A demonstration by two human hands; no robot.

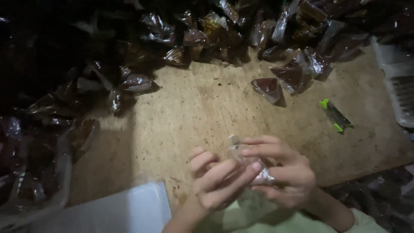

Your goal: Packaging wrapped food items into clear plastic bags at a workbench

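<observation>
Bag: small clear crinkled plastic bag (pixel 252 170), above the near edge of the scuffed wooden worktop (pixel 207 108).
Left hand (pixel 217 183): grip closed on the bag's left side.
Right hand (pixel 286 177): grip closed on its right.
Axis: roughly upright, mouth up.

filled bags (pixel 267 88) behind hands (pixel 250 172), tool (pixel 335 115) right

Both hands (pixel 252 174) pinch what looks like a clear plastic bag (pixel 243 157).
</observation>
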